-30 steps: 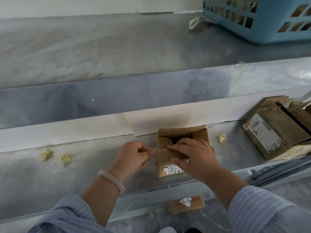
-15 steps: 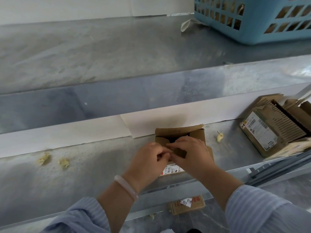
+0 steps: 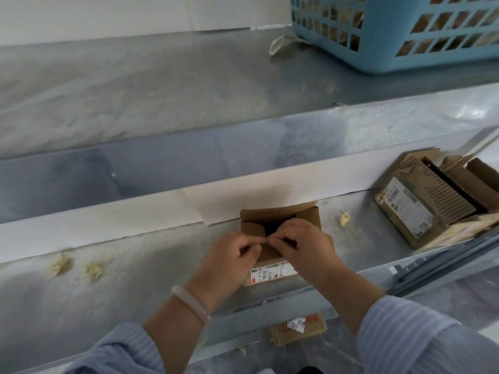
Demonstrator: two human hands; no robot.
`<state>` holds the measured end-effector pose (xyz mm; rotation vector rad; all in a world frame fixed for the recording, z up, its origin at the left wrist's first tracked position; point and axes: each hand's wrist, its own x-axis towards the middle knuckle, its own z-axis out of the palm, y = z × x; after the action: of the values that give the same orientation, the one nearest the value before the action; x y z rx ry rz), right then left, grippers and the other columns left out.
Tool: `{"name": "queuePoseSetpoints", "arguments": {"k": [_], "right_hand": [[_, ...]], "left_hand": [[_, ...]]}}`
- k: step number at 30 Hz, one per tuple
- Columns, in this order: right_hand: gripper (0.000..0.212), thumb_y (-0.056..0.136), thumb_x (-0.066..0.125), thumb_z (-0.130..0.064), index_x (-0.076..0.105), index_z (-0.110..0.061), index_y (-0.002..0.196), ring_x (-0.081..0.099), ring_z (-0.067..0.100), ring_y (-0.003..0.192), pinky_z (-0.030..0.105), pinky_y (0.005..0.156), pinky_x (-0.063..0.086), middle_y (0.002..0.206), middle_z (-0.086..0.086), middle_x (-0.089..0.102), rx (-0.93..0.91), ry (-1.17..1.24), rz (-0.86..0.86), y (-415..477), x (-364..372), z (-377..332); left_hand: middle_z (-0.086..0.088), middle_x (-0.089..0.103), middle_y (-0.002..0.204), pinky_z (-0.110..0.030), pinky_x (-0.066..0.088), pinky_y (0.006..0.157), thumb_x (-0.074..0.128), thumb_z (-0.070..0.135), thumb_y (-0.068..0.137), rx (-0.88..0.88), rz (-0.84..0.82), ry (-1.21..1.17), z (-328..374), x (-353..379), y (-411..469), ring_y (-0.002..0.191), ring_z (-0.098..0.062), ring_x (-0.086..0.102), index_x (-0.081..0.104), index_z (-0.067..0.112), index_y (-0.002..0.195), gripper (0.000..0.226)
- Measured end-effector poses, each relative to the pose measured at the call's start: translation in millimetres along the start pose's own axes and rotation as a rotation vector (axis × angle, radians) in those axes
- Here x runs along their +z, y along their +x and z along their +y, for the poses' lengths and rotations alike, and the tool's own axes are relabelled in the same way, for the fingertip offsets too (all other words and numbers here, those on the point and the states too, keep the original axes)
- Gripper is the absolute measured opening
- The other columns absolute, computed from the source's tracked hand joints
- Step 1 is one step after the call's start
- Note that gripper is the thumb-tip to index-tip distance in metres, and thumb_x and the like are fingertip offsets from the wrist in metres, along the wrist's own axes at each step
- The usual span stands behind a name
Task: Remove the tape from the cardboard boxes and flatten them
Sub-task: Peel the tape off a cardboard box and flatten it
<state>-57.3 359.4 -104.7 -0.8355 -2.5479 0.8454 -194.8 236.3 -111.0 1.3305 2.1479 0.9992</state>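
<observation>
Our left hand [image 3: 229, 255] pinches what we take for tape on the box [image 3: 272, 273], while our right hand [image 3: 305, 247] pinches its flap [image 3: 270, 253], steadying it for peeling.

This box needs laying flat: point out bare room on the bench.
Free: the bench left of the small box, up to the two yellow scraps; a narrower strip between that box and the pile of boxes, holding one scrap. Crowded: the right end.

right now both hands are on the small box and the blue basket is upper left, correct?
No: the head view shows the blue basket upper right, not left. The left hand and right hand are on the small box.
</observation>
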Motion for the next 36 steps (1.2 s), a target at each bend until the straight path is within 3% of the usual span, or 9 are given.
{"name": "queuePoseSetpoints", "arguments": {"k": [3, 8, 13, 20, 24, 30, 36], "right_hand": [[0.012, 0.090, 0.067, -0.025, 0.077, -0.027, 0.097, 0.051, -0.006, 0.087, -0.002, 0.077, 0.031, 0.089, -0.022, 0.061, 0.035, -0.008, 0.005, 0, -1, 3], [0.017, 0.084, 0.073, -0.024, 0.076, -0.027, 0.101, 0.052, 0.002, 0.087, 0.002, 0.077, 0.033, 0.086, -0.015, 0.062, 0.051, -0.046, 0.047, -1, 3, 7], [0.006, 0.082, 0.074, -0.022, 0.076, -0.027, 0.084, 0.058, 0.016, 0.086, 0.034, 0.085, 0.049, 0.079, -0.010, 0.065, -0.142, -0.258, 0.042, 0, 5, 14], [0.020, 0.087, 0.049, -0.032, 0.068, -0.029, 0.079, 0.058, 0.015, 0.083, 0.033, 0.088, 0.041, 0.078, -0.013, 0.060, -0.072, -0.356, 0.156, -3, -1, 21], [0.017, 0.086, 0.052, -0.030, 0.066, -0.028, 0.076, 0.058, 0.016, 0.081, 0.031, 0.088, 0.034, 0.076, -0.012, 0.061, -0.021, -0.385, 0.231, -12, -10, 30], [0.007, 0.079, 0.067, -0.021, 0.063, -0.023, 0.073, 0.059, 0.019, 0.076, 0.039, 0.089, 0.041, 0.073, -0.009, 0.060, 0.088, -0.421, 0.292, -16, -25, 36], [0.026, 0.084, 0.047, -0.031, 0.069, -0.025, 0.072, 0.059, 0.017, 0.065, 0.038, 0.075, 0.048, 0.066, -0.010, 0.062, -0.039, -0.453, 0.253, -16, -26, 20]], "left_hand": [[0.013, 0.058, 0.100, -0.007, 0.036, 0.075, 0.058, 0.031, 0.092, -0.015, -0.002, 0.075, 0, -1, 3, 0.090, 0.001, 0.053, 0.068, 0.029, 0.115, 0.025], [0.012, 0.054, 0.099, -0.003, 0.030, 0.073, 0.061, 0.031, 0.091, 0.060, -0.017, 0.196, 0, 3, 3, 0.088, 0.001, 0.046, 0.063, 0.028, 0.124, 0.033], [0.012, 0.046, 0.098, -0.009, 0.030, 0.078, 0.059, 0.034, 0.092, 0.084, 0.010, 0.252, 5, 10, 5, 0.091, -0.002, 0.043, 0.062, 0.025, 0.126, 0.036], [0.012, 0.043, 0.101, -0.013, 0.033, 0.084, 0.056, 0.036, 0.094, 0.075, 0.005, 0.256, 10, 9, 6, 0.093, -0.004, 0.043, 0.058, 0.024, 0.131, 0.039], [0.008, 0.050, 0.112, -0.018, 0.038, 0.092, 0.056, 0.036, 0.094, 0.070, 0.002, 0.249, 11, 9, 5, 0.104, -0.009, 0.049, 0.051, 0.028, 0.137, 0.044], [0.014, 0.042, 0.102, -0.018, 0.036, 0.088, 0.053, 0.037, 0.095, 0.078, -0.012, 0.272, 10, 10, 7, 0.101, -0.008, 0.046, 0.052, 0.036, 0.134, 0.039], [0.016, 0.041, 0.103, -0.017, 0.035, 0.087, 0.054, 0.037, 0.095, 0.090, -0.004, 0.282, 9, 11, 7, 0.099, -0.006, 0.045, 0.054, 0.036, 0.133, 0.038]]}}
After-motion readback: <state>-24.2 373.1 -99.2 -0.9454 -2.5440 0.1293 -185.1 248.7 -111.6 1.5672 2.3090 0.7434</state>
